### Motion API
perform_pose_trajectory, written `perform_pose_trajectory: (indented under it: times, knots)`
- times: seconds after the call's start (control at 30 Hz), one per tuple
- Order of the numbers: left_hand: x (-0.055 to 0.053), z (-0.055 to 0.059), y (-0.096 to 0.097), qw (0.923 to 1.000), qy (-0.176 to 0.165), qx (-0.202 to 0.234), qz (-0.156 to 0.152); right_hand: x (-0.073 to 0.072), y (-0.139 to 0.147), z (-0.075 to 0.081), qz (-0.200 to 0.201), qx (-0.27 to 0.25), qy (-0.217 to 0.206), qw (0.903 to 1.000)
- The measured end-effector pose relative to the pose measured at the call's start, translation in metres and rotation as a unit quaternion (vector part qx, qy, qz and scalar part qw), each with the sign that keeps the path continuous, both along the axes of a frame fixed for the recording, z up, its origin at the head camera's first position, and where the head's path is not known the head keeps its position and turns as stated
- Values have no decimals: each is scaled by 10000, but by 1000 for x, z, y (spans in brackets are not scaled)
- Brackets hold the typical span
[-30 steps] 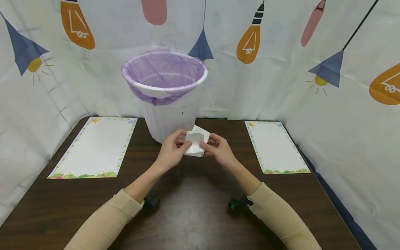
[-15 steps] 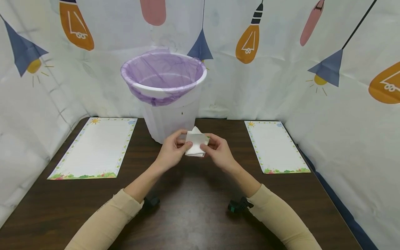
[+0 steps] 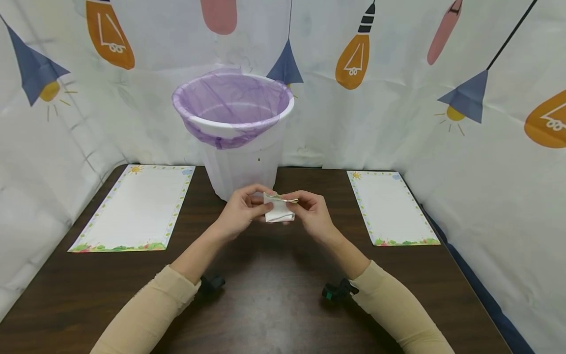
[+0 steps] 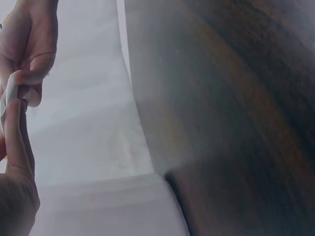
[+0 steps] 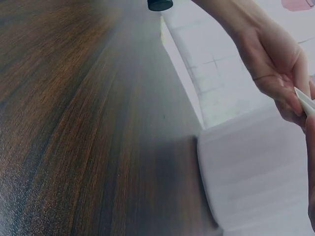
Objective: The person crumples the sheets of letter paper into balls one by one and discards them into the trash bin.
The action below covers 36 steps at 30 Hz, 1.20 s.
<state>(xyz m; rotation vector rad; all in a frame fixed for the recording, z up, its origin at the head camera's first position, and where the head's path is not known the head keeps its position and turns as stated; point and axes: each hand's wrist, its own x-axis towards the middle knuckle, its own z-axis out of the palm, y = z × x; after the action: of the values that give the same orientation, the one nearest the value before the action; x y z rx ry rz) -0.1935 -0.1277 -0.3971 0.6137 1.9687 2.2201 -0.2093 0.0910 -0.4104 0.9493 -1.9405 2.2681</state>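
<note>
A small wad of folded white paper (image 3: 279,211) is held between both hands in front of the bin, its upper edge showing a bit of yellow-green print. My left hand (image 3: 242,210) pinches its left side, thumb on the near face. On the other side my right hand (image 3: 311,210) pinches the paper with thumb and fingers near the top edge. In the right wrist view a white corner of the folded paper (image 5: 306,102) sticks out between the fingertips. The left wrist view catches both hands at its left edge, with the paper mostly hidden by fingers.
A white bin (image 3: 243,164) lined with a purple bag (image 3: 230,136) stands just behind the hands. Flat sheets with printed borders lie on the dark wooden table (image 3: 274,305): one sheet (image 3: 137,209) at left, another sheet (image 3: 391,209) at right. A patterned curtain (image 3: 376,123) hangs behind.
The upper part of the paper has been folded down, so the wad is now shorter, with its layered edge on top. Both hands stay in nearly the same place.
</note>
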Motion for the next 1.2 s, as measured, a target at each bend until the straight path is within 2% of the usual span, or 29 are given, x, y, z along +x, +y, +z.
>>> perform_pose_trajectory:
  times: [0.2,0.4,0.5,0.6,0.67,0.73,0.8,0.87,0.93,1.07,1.13,1.2]
  knots:
    - [0,5,0,9996,198,-179,102,1,-2,0,60,-245,95,9996]
    - [1,8,0,9994,149,-229,233,2,-3,0,126,-348,127,9992]
    - [1,8,1,9994,121,-180,254,1,-2,0,-34,-255,209,9994]
    - [0,7,1,9998,52,-65,179,-1,-1,0,-327,-33,490,9983]
    - [0,7,0,9998,-143,117,23,-2,0,0,-470,87,755,9960]
    - [-1,7,-1,9978,-389,463,-260,-2,0,1,-542,176,1021,9931]
    - [-2,7,-4,9927,-631,827,-613,-2,0,2,-544,213,1201,9910]
    - [-2,8,-5,9872,-887,1064,-796,-1,-1,3,-549,286,1310,9894]
    - [-1,10,-2,9848,-1059,1145,-759,0,-1,3,-562,363,1362,9884]
    - [1,12,5,9850,-1374,988,-326,1,1,3,-611,461,1409,9871]
    - [1,13,6,9852,-1445,870,-300,3,1,5,-668,503,1473,9856]
    - [1,13,5,9855,-1481,717,-406,6,1,10,-705,563,1542,9839]
